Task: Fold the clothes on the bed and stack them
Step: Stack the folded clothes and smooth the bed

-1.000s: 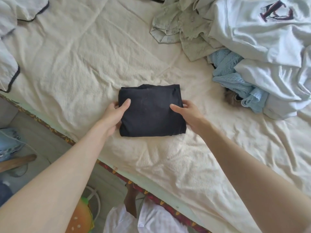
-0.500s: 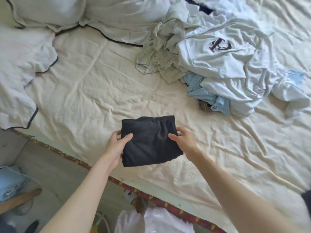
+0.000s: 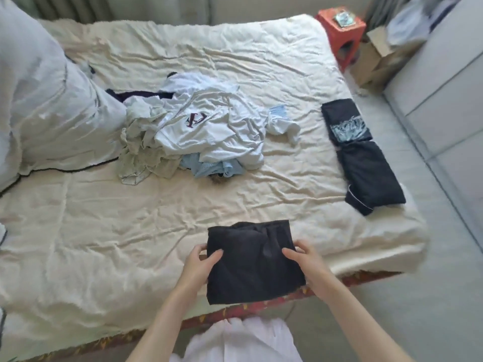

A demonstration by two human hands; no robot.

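The folded black garment [image 3: 253, 262] hides the fingers of both hands beneath it. A brownish thing [image 3: 218, 181] peeks from under the unfolded heap [image 3: 198, 131], too covered to identify. The pillows [image 3: 34, 100] are cut off at the left edge.

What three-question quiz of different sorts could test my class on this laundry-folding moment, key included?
1. True or false: both hands grip the folded black garment.
2. Multiple choice: the two folded dark clothes lie A) near the bed's right edge, B) on the red stool, C) on the floor.
3. Fill in: the unfolded pile is mostly ___ in colour.

Key: 1 true, left hand and right hand each pinch a side; 2 A; 3 white.
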